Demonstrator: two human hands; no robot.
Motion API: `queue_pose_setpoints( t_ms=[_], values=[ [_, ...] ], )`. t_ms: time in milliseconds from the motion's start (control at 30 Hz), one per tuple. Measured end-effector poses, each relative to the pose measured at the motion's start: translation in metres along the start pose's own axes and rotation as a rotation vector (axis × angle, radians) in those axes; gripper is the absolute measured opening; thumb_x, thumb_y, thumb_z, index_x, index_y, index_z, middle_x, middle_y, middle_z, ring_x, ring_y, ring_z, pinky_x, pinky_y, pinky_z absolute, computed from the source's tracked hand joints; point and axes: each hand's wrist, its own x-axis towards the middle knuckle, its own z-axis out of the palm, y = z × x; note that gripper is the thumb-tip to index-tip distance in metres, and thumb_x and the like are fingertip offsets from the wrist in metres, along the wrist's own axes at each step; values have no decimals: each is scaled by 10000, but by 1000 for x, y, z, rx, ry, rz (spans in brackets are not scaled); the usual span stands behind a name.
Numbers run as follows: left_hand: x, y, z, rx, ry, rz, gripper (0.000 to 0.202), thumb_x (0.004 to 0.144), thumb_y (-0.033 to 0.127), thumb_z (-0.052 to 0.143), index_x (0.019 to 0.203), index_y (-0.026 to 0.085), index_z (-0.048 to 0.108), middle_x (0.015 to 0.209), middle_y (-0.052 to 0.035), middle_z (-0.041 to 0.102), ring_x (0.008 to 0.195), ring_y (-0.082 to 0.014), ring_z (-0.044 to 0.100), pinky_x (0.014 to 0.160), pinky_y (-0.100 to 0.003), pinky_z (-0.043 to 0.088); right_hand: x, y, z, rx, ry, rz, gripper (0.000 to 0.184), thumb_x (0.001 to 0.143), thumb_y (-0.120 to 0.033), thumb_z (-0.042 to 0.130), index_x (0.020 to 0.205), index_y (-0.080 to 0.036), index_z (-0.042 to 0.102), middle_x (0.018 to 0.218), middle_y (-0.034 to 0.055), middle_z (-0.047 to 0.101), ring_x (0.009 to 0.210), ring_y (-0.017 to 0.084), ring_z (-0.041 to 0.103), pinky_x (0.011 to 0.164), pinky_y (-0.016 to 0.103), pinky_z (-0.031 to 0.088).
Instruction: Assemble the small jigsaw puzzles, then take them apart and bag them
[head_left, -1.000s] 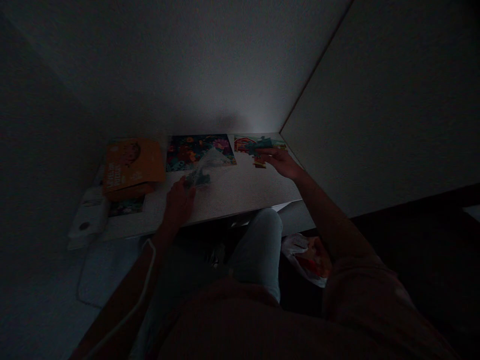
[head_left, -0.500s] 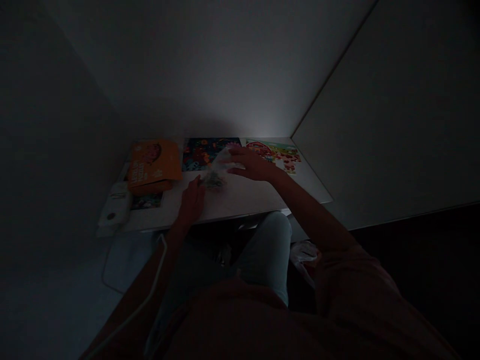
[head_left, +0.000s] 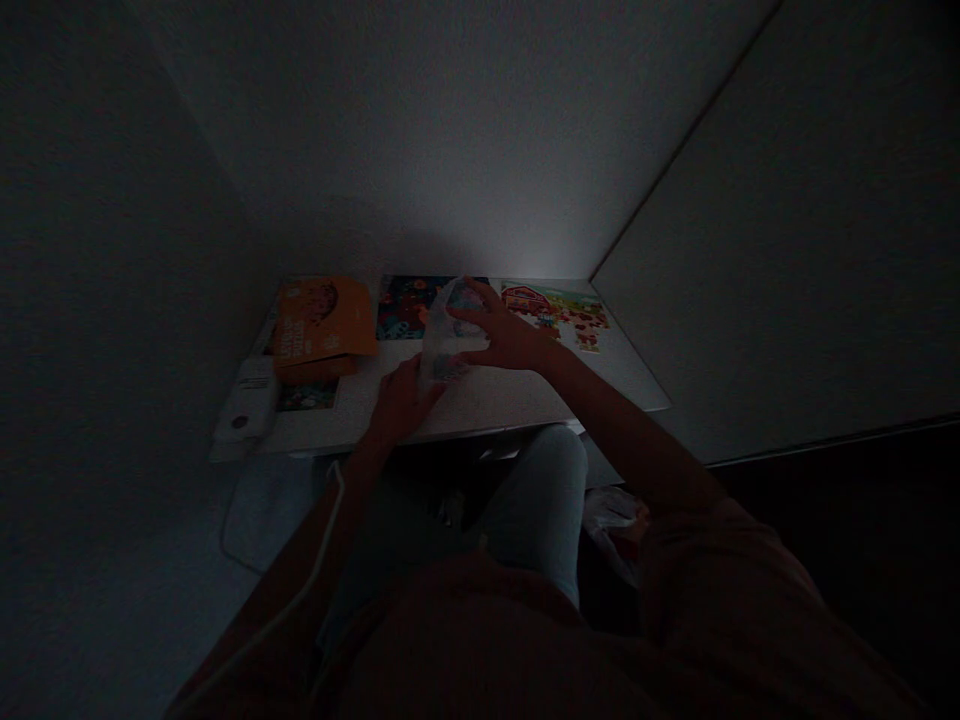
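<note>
A clear plastic bag (head_left: 436, 345) is raised over the white table between my hands, with small dark pieces in its lower part that I cannot make out in the dim light. My left hand (head_left: 403, 402) grips the bag's lower end, its thumb towards the right. Higher up, my right hand (head_left: 508, 336) has its fingers curved around the bag's right side and top edge. Behind the bag lies a dark, colourful picture sheet (head_left: 401, 308), partly covered by it. A farm-scene jigsaw puzzle (head_left: 555, 304) with an uneven lower edge lies right of my right hand.
An orange cardboard box (head_left: 324, 325) stands at the table's left, over another dark picture (head_left: 307, 396). A white device (head_left: 247, 400) with a cable sits at the left corner. Walls border the table (head_left: 517, 400) behind and right. A plastic bag (head_left: 615, 520) lies below, right of my knee.
The plastic bag has been lifted more upright. My left hand has shifted right and closed on its lower end, while my right hand's fingers have come round its upper side. The view has shifted slightly.
</note>
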Motion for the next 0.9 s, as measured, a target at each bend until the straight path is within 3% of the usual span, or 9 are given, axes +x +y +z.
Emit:
queue_pose_setpoints(
  t_ms=[133, 267, 367, 467, 667, 733, 800, 867, 900],
  values=[
    [0, 8, -4, 26, -52, -36, 842, 1061, 538, 845, 1732, 131, 536, 1623, -267, 726, 1565, -428, 695, 1371, -623, 509, 9, -4, 9, 37, -37, 0, 1059, 931, -740, 994, 1821, -335, 587, 2040, 196, 177, 1703, 532, 539, 1253, 781, 625],
    [0, 5, -3, -27, -46, -25, 887, 1024, 461, 883, 1762, 137, 515, 1644, -258, 716, 1537, -422, 714, 1335, -597, 545, 16, 0, 2, 15, -47, -17, 741, 1070, -403, 874, 1751, -264, 618, 2013, 234, 220, 1411, 373, 776, 1214, 655, 689],
    [0, -3, 1, -129, -18, -22, 859, 1028, 454, 830, 1759, 158, 491, 1642, -252, 702, 1495, -389, 741, 1296, -568, 594, 19, 5, -15, 10, 73, -54, 694, 1098, -254, 729, 1772, -316, 578, 1994, 189, 292, 1323, 308, 792, 1183, 603, 704],
    [-1, -9, 6, -234, 18, -5, 852, 1002, 455, 791, 1732, 162, 462, 1691, -272, 637, 1501, -367, 741, 1312, -576, 593, 17, 8, -28, 25, 171, -67, 710, 1108, -242, 654, 1794, -392, 549, 1953, 144, 372, 1286, 288, 779, 1093, 561, 736],
    [-3, -6, 3, -244, 72, -48, 748, 1082, 570, 694, 1690, 192, 481, 1665, -261, 664, 1492, -337, 743, 1307, -561, 600, -19, 29, -37, -101, 262, -83, 485, 1098, -320, 670, 1572, -318, 773, 1668, 158, 639, 1425, 329, 721, 1167, 536, 691],
    [-3, -4, 1, -240, 74, -53, 745, 1085, 588, 693, 1686, 198, 492, 1656, -250, 676, 1509, -337, 730, 1319, -562, 593, -43, 57, -44, -155, 332, 43, 446, 1111, -394, 685, 1525, -275, 799, 1564, 175, 710, 1358, 335, 753, 1126, 517, 704],
    [-2, -2, 1, -246, 78, -63, 763, 1075, 597, 703, 1689, 192, 498, 1648, -243, 681, 1488, -343, 740, 1310, -567, 601, -71, 92, -51, -245, 382, 320, 466, 1137, -456, 666, 1501, -198, 800, 1464, 211, 773, 1193, 323, 806, 1054, 496, 720],
    [-1, -1, 1, -246, 77, -91, 786, 1065, 605, 717, 1688, 176, 506, 1642, -243, 682, 1455, -358, 755, 1289, -574, 615, -102, 125, -58, -360, 307, 601, 528, 1183, -496, 589, 1535, -147, 773, 1325, 221, 836, 1049, 309, 830, 966, 474, 728],
    [0, 0, 1, -240, 78, -106, 793, 1060, 614, 727, 1682, 171, 515, 1637, -244, 683, 1442, -366, 760, 1276, -579, 624, -117, 138, -59, -389, 278, 655, 552, 1193, -512, 574, 1544, -134, 770, 1265, 226, 855, 1017, 318, 833, 930, 476, 727]
  ],
)
